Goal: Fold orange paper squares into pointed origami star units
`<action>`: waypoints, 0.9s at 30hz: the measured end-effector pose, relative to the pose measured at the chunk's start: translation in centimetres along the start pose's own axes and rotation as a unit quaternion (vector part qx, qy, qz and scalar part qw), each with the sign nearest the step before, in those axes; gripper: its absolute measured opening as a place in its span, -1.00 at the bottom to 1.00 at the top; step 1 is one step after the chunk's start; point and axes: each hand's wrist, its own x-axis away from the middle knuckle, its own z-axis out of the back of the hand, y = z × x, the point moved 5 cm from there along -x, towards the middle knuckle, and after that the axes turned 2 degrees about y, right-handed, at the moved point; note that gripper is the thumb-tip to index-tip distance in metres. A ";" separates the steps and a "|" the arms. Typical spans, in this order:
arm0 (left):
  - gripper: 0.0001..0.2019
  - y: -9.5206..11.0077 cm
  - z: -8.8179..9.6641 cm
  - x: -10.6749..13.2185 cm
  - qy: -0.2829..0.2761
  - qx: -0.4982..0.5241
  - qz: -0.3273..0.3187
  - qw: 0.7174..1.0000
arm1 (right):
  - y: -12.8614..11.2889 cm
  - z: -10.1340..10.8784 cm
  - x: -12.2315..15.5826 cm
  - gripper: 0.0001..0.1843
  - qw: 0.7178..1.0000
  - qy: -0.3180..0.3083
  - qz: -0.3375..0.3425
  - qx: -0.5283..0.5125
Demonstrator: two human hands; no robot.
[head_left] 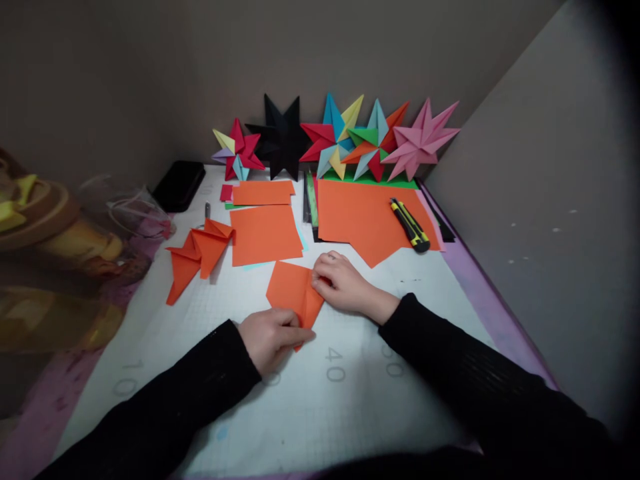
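An orange paper square (293,290) lies partly folded on the white gridded cutting mat (320,400). My left hand (270,337) presses its near corner, fingers closed on the paper's lower tip. My right hand (345,283) pinches the paper's right edge, fingers curled together on the fold. Both sleeves are black.
Folded orange pieces (200,253) lie at left, orange sheets (265,233) and a large orange sheet (370,217) behind. A yellow-black utility knife (410,225) rests on the large sheet. Several paper stars (340,140) lean on the back wall. A black case (179,185) sits far left.
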 end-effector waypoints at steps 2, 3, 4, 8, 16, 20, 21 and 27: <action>-0.70 0.1 0.0 0.0 0.010 -0.016 -0.001 1.000 | 0.0 0.0 0.0 -0.87 1.000 -0.002 -0.001 0.001; -0.71 0.2 0.0 0.0 0.011 -0.026 0.001 1.000 | 0.0 0.0 0.0 -0.86 1.000 -0.003 0.000 0.003; -0.71 0.4 -0.1 0.0 0.009 -0.038 0.007 0.999 | 0.0 0.0 0.0 -0.87 1.000 -0.004 0.001 0.004; -0.77 0.7 -0.1 -0.4 -0.020 -0.039 0.054 0.998 | -0.1 0.0 0.0 -0.88 1.000 -0.004 0.004 0.008; -0.66 0.3 0.1 -0.2 -0.054 0.036 0.045 0.997 | 0.0 -0.1 0.0 -0.88 1.000 -0.007 0.004 0.012; -0.68 0.0 -0.5 -0.1 -0.022 -0.067 0.033 0.997 | 0.1 -0.2 0.0 -0.88 1.000 0.000 0.004 0.009; -0.68 0.0 -0.7 0.0 -0.015 -0.093 0.032 0.995 | 0.1 -0.2 0.0 -0.88 1.000 0.004 0.003 0.008; -0.59 0.2 -1.3 0.1 0.008 -0.130 0.016 0.991 | -0.1 -0.2 -0.1 -0.88 1.000 0.015 -0.009 0.018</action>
